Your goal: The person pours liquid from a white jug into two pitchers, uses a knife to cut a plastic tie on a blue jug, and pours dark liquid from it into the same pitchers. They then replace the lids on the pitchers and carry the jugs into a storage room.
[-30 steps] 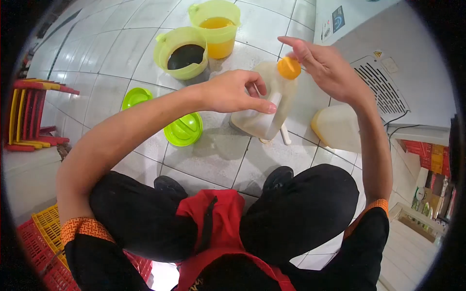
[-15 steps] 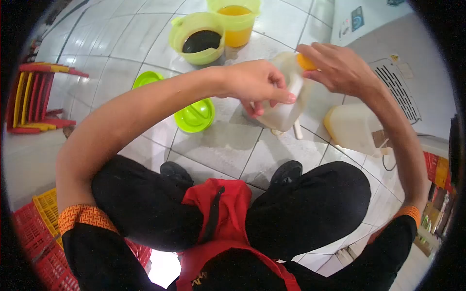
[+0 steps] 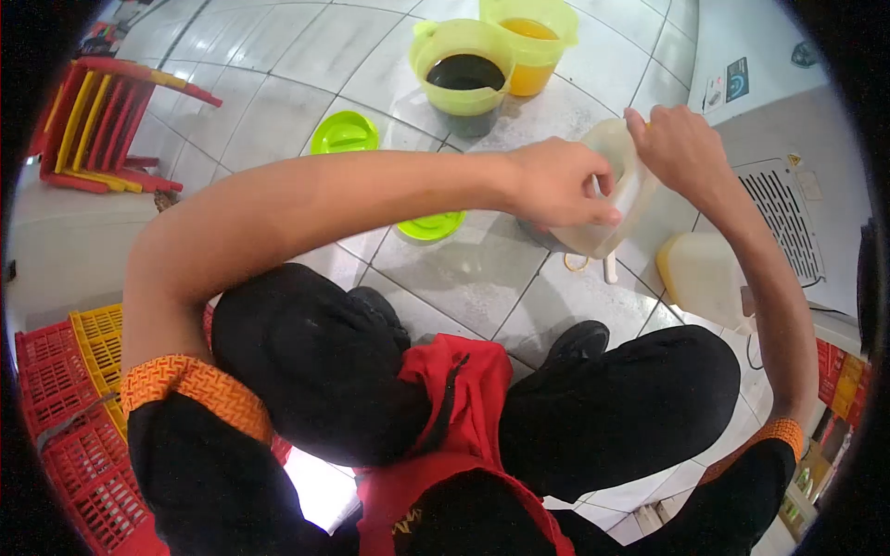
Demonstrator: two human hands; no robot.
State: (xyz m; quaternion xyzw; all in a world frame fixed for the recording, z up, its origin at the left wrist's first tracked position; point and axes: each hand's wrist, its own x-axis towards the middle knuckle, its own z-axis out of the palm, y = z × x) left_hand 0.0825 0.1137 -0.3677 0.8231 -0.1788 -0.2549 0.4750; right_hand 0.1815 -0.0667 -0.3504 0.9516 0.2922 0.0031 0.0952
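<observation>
A translucent white plastic jug (image 3: 593,239) stands on the tiled floor in front of me. My left hand (image 3: 561,185) is curled against its near left side by the handle, thumb bent and some fingertips hidden. At the jug's top, my right hand (image 3: 681,148) has its fingers closed round the orange cap, which is now almost wholly covered by them. Just beyond my left forearm are a pale green pitcher (image 3: 428,60) of dark liquid and another pale green pitcher (image 3: 533,82) of orange-yellow liquid. Two bright green lids, one lid (image 3: 345,134) farther off and one lid (image 3: 432,227) partly behind my forearm, lie on the tiles.
A second translucent jug (image 3: 700,269) with a yellowish base sits to the right, near a vented white appliance (image 3: 783,204). A small white stick-like piece (image 3: 610,269) lies by the first jug. Red and yellow stacked stools (image 3: 111,130) and crates (image 3: 69,371) are at left.
The view has shifted, so the floor items appear farther right and lower. My right fingers now cover the orange cap that showed plainly before. Both hands stay at the jug.
</observation>
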